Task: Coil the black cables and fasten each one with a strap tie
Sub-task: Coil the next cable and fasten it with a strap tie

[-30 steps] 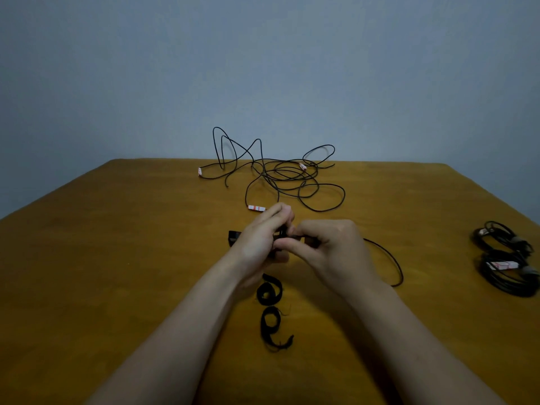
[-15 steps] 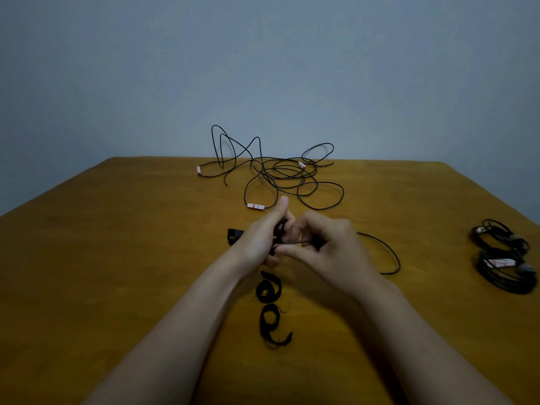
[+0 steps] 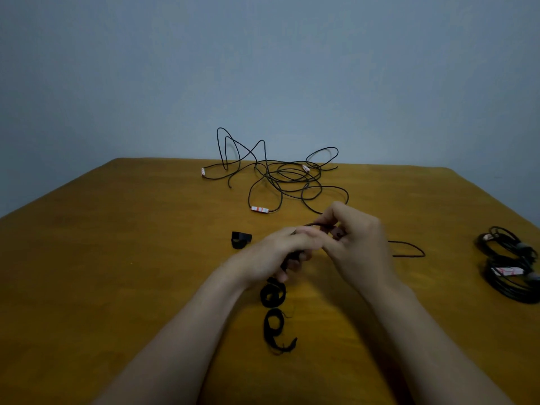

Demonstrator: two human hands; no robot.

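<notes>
At the worktop's right edge two coiled bundles lie close together and look finished; the ties on them are too small to confirm. Mid-worktop, the left hand has its fingers curled round a part-wound black cable. The right hand pinches the same cable just beside it, and a loose tail trails right along the wood. Judged from this, one cable is mid-coil and not yet strapped. On the far side lie tangled cables with white-and-red tagged ends, uncoiled, count unclear. That leaves most of the work to do. Two curled strap ties wait between the forearms, and another black strap piece sits left of the left hand. Surface is yellow-brown wood, matte. A plain blue-grey wall rises behind the far edge, and the light is dim.
</notes>
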